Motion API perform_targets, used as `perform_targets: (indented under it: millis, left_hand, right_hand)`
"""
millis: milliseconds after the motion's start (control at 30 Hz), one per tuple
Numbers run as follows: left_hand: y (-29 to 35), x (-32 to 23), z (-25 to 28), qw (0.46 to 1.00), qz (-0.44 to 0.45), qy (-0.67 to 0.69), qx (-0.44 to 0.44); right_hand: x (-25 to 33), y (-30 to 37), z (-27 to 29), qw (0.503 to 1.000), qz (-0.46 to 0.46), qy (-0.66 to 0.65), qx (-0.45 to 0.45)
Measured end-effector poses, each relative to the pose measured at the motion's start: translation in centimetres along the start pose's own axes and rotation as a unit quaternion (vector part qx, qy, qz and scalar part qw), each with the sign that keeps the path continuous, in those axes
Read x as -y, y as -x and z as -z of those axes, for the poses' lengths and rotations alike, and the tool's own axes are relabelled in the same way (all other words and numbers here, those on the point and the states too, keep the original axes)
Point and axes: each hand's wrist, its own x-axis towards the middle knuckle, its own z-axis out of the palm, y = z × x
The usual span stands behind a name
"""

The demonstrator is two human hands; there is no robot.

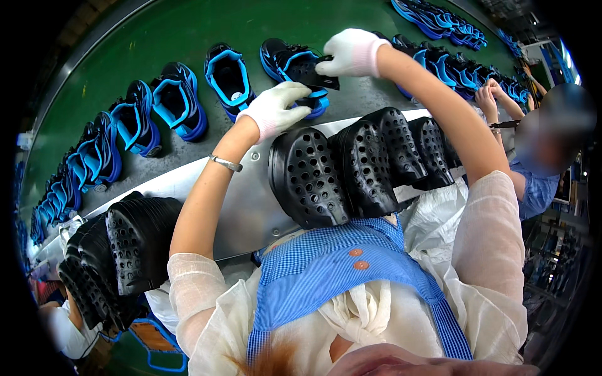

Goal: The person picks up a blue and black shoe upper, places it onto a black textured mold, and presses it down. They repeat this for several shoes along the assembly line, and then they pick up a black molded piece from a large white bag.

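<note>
- Both gloved hands meet at one black-and-blue shoe [280, 61] on the green table [169, 47]. The left hand [276, 111] bends at its heel; whether it grips cannot be told. The right hand [347, 53] pinches a black piece [327, 82] at the shoe's opening.
- Far left, a curved row of shoes [88, 153] lines the table; whether these are finished cannot be told.
- Lower left, black plastic forms [141, 244] full of holes stand stacked, unused so far.
- Left of centre, a neighbouring shoe [229, 80] sits open, no black piece sticking out.
- Centre, the shoe in hand looks midway: the piece shows partly outside the opening, so fitting it seems unfinished.
- Right of centre, more holed forms [310, 175] wait along the metal ledge [238, 213].
- Right, further shoes [439, 72] stand in rows near a co-worker's hands [488, 95].
- Hard to make out: gloves cover part of the shoe and the piece's full shape; far rows blur and bend at the dark rim.
</note>
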Motion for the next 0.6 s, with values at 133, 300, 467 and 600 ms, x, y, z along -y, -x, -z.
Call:
perform_targets:
  millis: [133,300,467,600]
  left_hand:
    - [-0.5,0.0,0.1,1.0,0.028,0.011,0.007]
    - [-2.0,0.0,-0.8,0.997,0.031,-0.067,0.037]
    - [-4.9,0.2,-2.0,0.946,0.267,0.017,0.184]
    - [-5.9,0.3,-1.5,0.943,0.269,-0.008,0.197]
  right_hand:
    - [2.1,-2.3,-3.4,0.999,-0.043,0.013,0.011]
    - [3.2,-4.1,-6.4,0.997,-0.046,0.044,0.051]
    - [3.8,-5.9,-6.4,0.997,-0.019,0.056,0.056]
    - [3.2,-6.4,-6.8,0.996,-0.006,0.067,0.05]
